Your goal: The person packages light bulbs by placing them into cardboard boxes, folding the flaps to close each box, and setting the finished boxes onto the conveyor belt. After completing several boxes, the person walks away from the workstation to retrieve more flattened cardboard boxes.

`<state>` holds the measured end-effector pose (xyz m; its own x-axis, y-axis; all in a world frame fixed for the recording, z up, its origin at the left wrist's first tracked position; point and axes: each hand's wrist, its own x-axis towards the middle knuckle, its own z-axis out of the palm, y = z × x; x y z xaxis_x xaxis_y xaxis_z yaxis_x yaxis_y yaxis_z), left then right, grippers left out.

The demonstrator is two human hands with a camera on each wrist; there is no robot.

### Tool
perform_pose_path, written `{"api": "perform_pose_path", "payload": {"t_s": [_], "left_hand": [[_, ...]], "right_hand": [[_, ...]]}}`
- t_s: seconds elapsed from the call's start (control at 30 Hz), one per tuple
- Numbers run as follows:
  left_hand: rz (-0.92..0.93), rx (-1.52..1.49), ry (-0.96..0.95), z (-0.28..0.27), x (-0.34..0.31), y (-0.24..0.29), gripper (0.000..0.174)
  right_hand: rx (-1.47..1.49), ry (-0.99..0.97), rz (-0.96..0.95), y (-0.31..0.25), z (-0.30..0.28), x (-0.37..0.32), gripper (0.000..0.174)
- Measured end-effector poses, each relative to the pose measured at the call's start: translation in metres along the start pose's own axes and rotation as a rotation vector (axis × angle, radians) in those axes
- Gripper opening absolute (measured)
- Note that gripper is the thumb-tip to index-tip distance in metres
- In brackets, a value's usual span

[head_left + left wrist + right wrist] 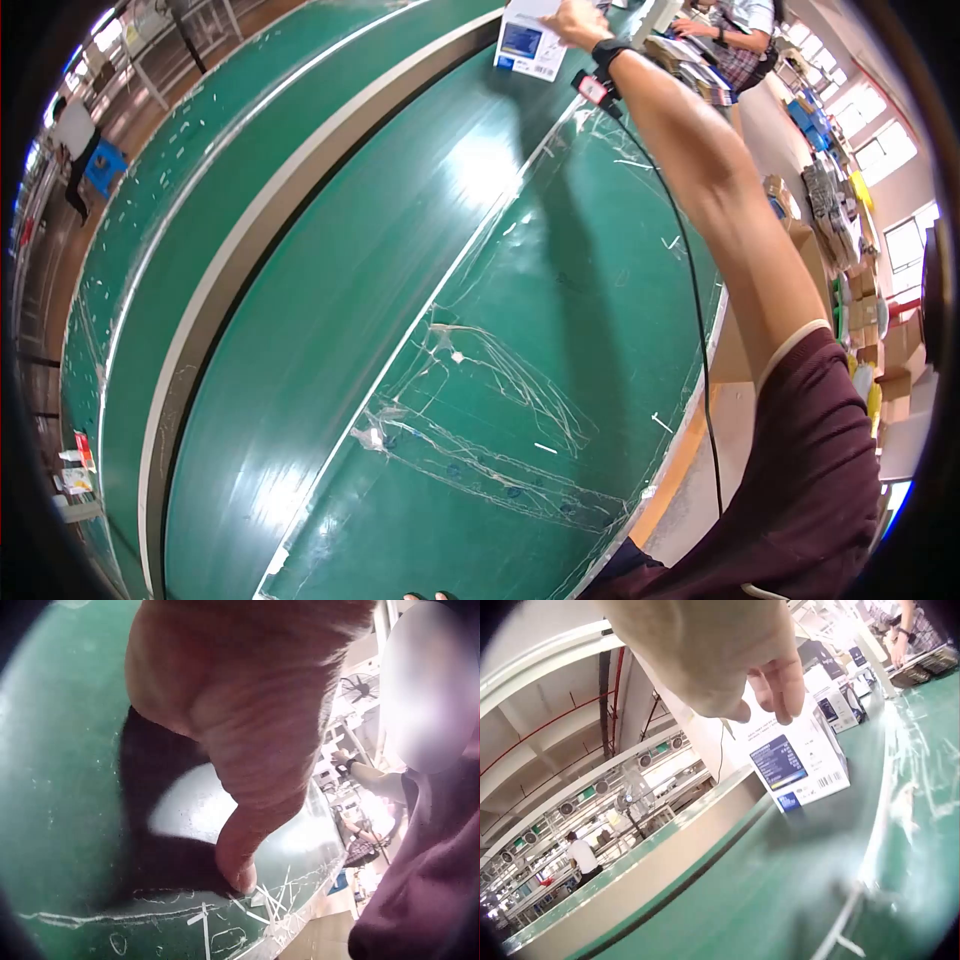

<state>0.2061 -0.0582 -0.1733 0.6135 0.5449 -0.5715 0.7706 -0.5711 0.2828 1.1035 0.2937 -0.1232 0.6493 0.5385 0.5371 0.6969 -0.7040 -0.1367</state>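
A white box with a blue printed panel (528,48) (821,761) stands on the green belt at the top of the head view. My right hand (580,24) (720,656) is at its upper part, fingers loosely bent in front of the printed side in the right wrist view; whether they touch it is unclear. Only fingertips of my left hand (427,597) show at the head view's bottom edge. In the left wrist view that hand (240,720) holds nothing visible, one extended digit reaching down to the green surface by some white strips (279,904).
More printed boxes (838,705) stand behind the first. A raised rail (215,265) curves along the belt's far side. A black cable (700,320) hangs from my right wrist. Another person (745,35) is at the top right; a seated one is at far left.
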Motion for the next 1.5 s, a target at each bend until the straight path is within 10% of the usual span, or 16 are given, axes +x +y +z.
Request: {"api": "perform_pose_path", "payload": {"t_s": [0.17,0.43,0.5,0.53,0.6,0.83,0.9,0.97,1.1,1.23,1.43,1.5], "left_hand": [[-0.006,0.005,0.001,-0.001,0.000,0.000,0.146],[0.071,-0.097,0.060,-0.018,0.003,0.004,0.142],[0.108,-0.247,0.166,-0.001,0.001,-0.008,0.135],[0.109,-0.240,0.382,-0.023,-0.002,0.004,0.099],[0.117,-0.407,0.386,-0.002,0.002,-0.021,0.165],[0.337,-0.953,1.062,0.019,-0.081,-0.056,0.140],[0.241,-0.565,1.167,0.041,-0.112,-0.077,0.131],[0.274,-0.997,1.164,0.057,-0.122,-0.094,0.135],[0.234,-0.511,1.188,0.053,-0.144,-0.051,0.102],[0.493,-0.646,1.098,0.066,-0.158,-0.026,0.096],[0.550,-0.625,1.443,-0.048,-0.165,-0.075,0.072],[0.688,-0.909,1.111,-0.086,-0.145,-0.091,0.062]], "right_hand": [[0.080,0.218,-0.164,-0.006,-0.019,-0.016,0.033],[0.304,-0.228,-0.447,-0.136,-0.245,-0.270,0.034],[0.373,-0.081,-0.670,-0.163,-0.294,-0.368,0.029],[0.331,0.066,-0.770,-0.172,-0.305,-0.418,0.029],[0.458,-0.186,-0.742,-0.203,-0.369,-0.510,0.031],[0.806,-0.251,-0.863,-0.267,-0.491,-0.736,0.023],[0.995,-0.288,-0.897,-0.283,-0.503,-0.785,0.048],[1.125,-0.327,-0.929,-0.283,-0.516,-0.798,0.057],[0.994,-0.159,-0.761,-0.274,-0.538,-0.786,0.054],[0.779,-0.182,-0.815,-0.252,-0.518,-0.746,0.043],[1.011,-0.411,-0.953,-0.235,-0.475,-0.665,0.044],[0.968,-0.256,-1.037,-0.245,-0.474,-0.656,0.042]]}}
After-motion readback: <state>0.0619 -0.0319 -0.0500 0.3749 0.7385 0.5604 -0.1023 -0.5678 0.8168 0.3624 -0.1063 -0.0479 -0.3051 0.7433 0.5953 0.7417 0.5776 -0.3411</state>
